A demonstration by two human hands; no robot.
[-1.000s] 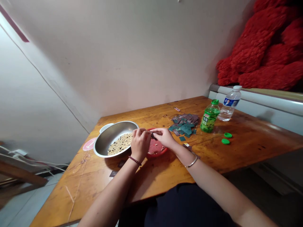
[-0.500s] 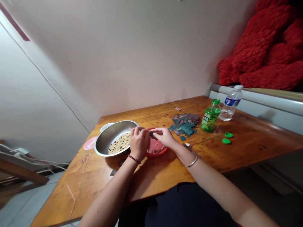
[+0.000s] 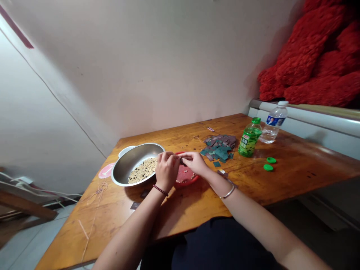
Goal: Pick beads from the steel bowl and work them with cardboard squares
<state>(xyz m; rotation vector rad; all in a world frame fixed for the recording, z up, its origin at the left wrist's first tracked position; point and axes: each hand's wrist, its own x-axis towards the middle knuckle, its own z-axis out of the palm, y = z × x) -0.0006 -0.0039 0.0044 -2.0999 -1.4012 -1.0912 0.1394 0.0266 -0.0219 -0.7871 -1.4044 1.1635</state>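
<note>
Your left hand (image 3: 166,169) and right hand (image 3: 196,163) meet fingertip to fingertip just above the red dish (image 3: 186,177). Both have their fingers drawn in narrow, pinching a small dark piece (image 3: 182,161) between them. The piece lies crosswise, its long axis running from one hand to the other, equally near both, with the metal bowl (image 3: 125,168) just left of your left hand and the pile of squares (image 3: 220,148) beyond your right.

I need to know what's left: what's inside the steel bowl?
The steel bowl holds a heap of small pale bead-like pieces with a few dark ones, on its near side; the rest shows bare metal. The left hand covers its right edge, hiding anything there.
</note>
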